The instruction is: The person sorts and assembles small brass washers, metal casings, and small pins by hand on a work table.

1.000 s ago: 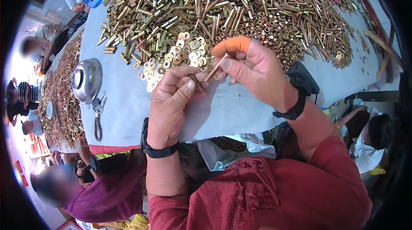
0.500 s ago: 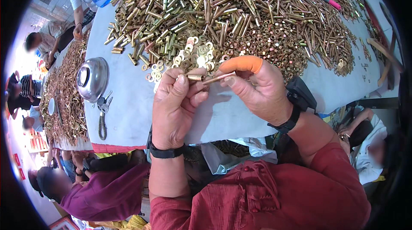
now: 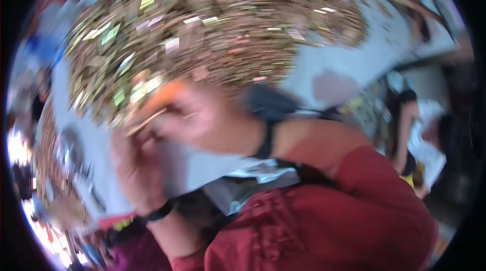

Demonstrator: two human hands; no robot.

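The view is smeared by motion. Between my two hands, at the near left edge of the heap, runs a thin brass-coloured threaded bolt point(image 3: 147, 120). My right hand point(image 3: 200, 114), with an orange cover on one finger, is closed in a pinch round its right end. My left hand point(image 3: 135, 164) is closed at the other end, where half a second ago it pinched a short metal sleeve; blur hides the sleeve now. Beyond my hands spreads a large heap of metal sleeves point(image 3: 167, 23). Pale flat washers point(image 3: 147, 85) lie just past my fingertips.
A shiny metal bowl point(image 3: 68, 147) stands on the white tabletop point(image 3: 329, 43) at left, with a blurred set of keys point(image 3: 91, 182) near it. A dark box-like object point(image 3: 271, 103) is beside my right wrist. Another person's arm point(image 3: 402, 134) shows at right.
The whole view has swung, so the heap, bowl and my hands appear farther left. My hands stay together around the bolt. The picture has gone from sharp to blurred.
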